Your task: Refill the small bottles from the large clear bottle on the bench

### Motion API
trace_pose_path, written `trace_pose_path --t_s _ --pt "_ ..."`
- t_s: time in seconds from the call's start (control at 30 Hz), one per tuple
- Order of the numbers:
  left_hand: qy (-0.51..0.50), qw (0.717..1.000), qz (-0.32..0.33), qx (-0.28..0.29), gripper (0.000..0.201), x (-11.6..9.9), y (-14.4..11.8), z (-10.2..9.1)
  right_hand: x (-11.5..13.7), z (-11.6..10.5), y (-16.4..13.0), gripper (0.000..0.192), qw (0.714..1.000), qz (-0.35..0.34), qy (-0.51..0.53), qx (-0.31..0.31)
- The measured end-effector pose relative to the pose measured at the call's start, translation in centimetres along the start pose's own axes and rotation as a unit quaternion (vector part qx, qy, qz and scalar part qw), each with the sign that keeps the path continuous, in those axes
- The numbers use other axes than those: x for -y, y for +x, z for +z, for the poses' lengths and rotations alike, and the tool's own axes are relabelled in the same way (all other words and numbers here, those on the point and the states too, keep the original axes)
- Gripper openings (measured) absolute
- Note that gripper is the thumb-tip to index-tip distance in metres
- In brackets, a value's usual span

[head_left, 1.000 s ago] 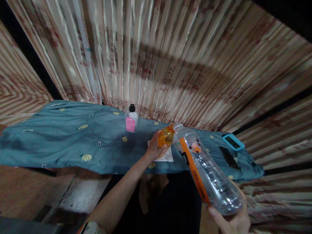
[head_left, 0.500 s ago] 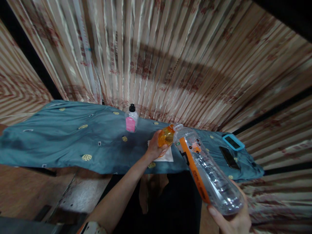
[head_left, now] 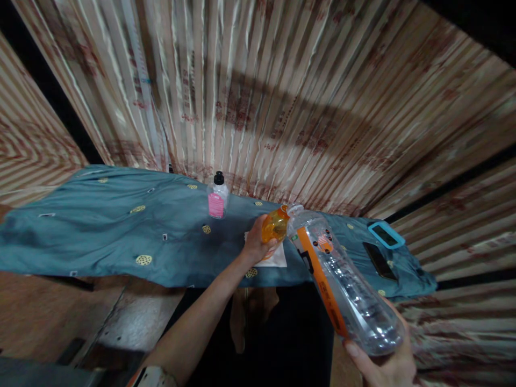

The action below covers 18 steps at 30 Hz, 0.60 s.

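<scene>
My left hand (head_left: pixel 258 243) is closed around a small orange see-through bottle (head_left: pixel 274 226), held above a white paper (head_left: pixel 278 259) on the cloth. In my right hand (head_left: pixel 382 360) is a large clear plastic bottle (head_left: pixel 346 279) with an orange label, gripped near its base. It tilts so that its neck points up and left, and its mouth meets the mouth of the orange bottle. Whether liquid passes between the two mouths I cannot tell. To the left, a clear bottle with a pink label and black cap (head_left: pixel 217 201) stands upright.
A blue-green patterned cloth (head_left: pixel 100 226) covers the narrow table. At its right end lie a dark phone (head_left: pixel 379 260) and a blue-framed device (head_left: pixel 386 235). A pleated striped curtain (head_left: pixel 250 97) hangs close behind, with dark poles (head_left: pixel 52 91) at the sides.
</scene>
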<state>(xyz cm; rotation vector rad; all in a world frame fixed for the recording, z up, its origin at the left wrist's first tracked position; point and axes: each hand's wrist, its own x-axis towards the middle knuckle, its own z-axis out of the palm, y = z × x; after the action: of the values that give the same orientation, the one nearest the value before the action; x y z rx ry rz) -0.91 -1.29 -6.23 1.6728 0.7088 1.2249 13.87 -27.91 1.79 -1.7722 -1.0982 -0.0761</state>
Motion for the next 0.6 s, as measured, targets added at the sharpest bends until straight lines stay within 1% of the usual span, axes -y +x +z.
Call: trace_pose_path --t_s 0.13,0.23,0.33,0.5,0.6 --pt "-0.001 1.000 -0.004 0.000 0.063 -0.1 0.0 0.0 0.4 0.1 0.0 0.085 1.000 0.007 -0.003 -0.014" --pt "-0.004 1.000 0.001 -0.001 0.063 -0.1 0.0 0.0 0.6 0.0 0.1 0.085 1.000 -0.009 -0.010 0.002" --pt "0.000 1.000 -0.006 0.000 0.065 0.1 0.0 0.0 1.4 0.2 0.1 0.087 1.000 0.014 -0.009 -0.014" --pt "-0.001 1.000 0.001 -0.002 0.065 0.3 0.0 0.1 3.6 0.9 -0.2 0.094 0.998 0.052 0.002 -0.025" --pt "-0.001 1.000 0.001 -0.002 0.066 0.2 0.0 0.1 3.9 1.0 -0.1 0.093 0.997 0.070 0.018 -0.031"
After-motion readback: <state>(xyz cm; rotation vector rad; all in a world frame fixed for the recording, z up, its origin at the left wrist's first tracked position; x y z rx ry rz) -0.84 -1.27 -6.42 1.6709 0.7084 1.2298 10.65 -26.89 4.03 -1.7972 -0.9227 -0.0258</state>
